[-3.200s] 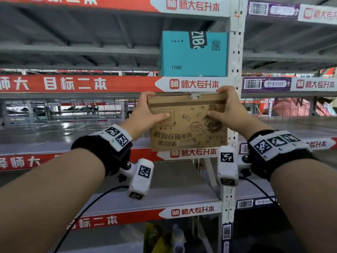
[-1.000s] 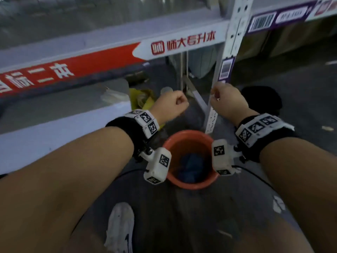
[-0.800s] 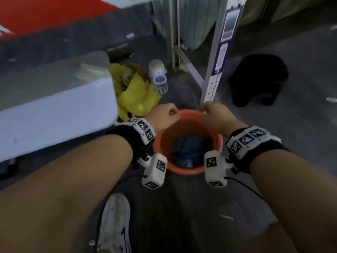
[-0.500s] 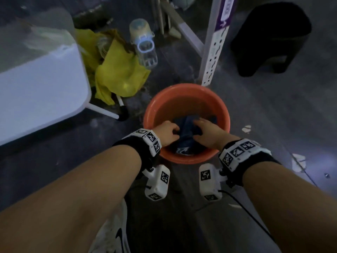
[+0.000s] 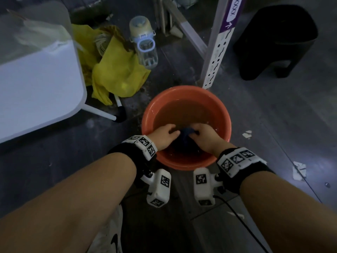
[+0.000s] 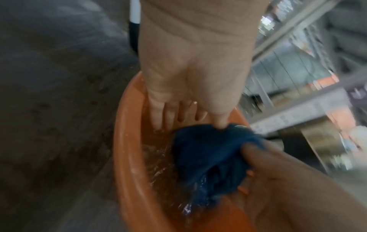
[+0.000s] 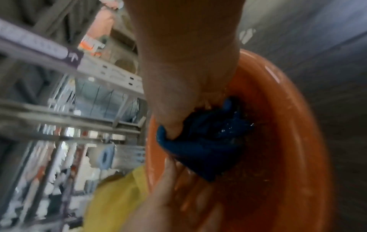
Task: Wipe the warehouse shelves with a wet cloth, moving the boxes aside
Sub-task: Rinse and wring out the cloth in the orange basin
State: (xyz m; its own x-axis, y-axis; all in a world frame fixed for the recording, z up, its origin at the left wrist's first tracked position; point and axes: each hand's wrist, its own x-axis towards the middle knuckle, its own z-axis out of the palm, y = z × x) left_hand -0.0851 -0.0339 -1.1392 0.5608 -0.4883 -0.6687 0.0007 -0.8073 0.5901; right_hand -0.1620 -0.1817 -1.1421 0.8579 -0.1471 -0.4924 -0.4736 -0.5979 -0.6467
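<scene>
The blue cloth [image 5: 187, 133] is held half-sunk in the water of the orange basin [image 5: 184, 90] on the floor, where it is gripped by the curled fingers of the right hand [image 5: 207, 136]. The left hand [image 5: 164, 136] is laid beside it, fingers straight and only the thumb touching the cloth.

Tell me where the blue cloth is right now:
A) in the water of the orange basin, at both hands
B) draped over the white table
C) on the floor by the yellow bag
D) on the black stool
A: the blue cloth lies in the water inside the orange basin. The right hand grips it and the left hand touches it.
</scene>
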